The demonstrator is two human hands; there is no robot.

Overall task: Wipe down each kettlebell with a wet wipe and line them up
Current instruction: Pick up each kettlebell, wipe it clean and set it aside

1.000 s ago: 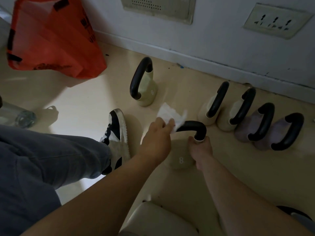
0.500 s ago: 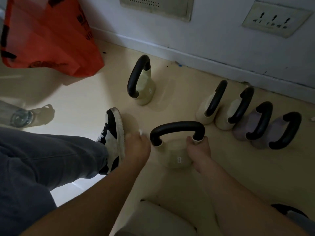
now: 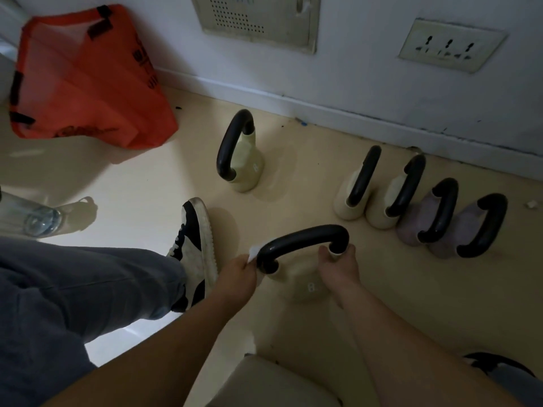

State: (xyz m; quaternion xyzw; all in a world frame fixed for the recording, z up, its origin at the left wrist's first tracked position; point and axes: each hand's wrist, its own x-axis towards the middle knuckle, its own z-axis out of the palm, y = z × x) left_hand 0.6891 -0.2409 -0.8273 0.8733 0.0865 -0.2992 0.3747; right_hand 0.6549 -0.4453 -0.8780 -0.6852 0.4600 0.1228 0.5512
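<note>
- The left hand (image 3: 238,277) pinches a white wipe (image 3: 252,252) between thumb and fingers; only a small corner of the wipe shows above the hand.
- The wipe touches the left end of the black handle (image 3: 302,237) of the near kettlebell (image 3: 305,287), where the handle bends down to the body.
- The right hand (image 3: 338,268) grips the same kettlebell at the other side, with thumb and fingers curled round the right foot of the handle.
- The near kettlebell stands upright on the floor (image 3: 147,177) between the two hands. Its body is cream and has the number 8 on the front; the handle goes across from left to right.
- A shoe (image 3: 194,245), white and black, is just beside the left hand, on its left.
- A lone kettlebell (image 3: 246,168), also cream with a black handle, stands behind the near one, apart from it.
- At the right, near the wall (image 3: 367,83), is a row (image 3: 411,230) of four kettlebells: two cream and two purple, close side by side, all upright.
- Far left, an orange bag (image 3: 85,80) leans at the wall, and a clear bottle (image 3: 32,218) lies on the floor at the picture edge.
</note>
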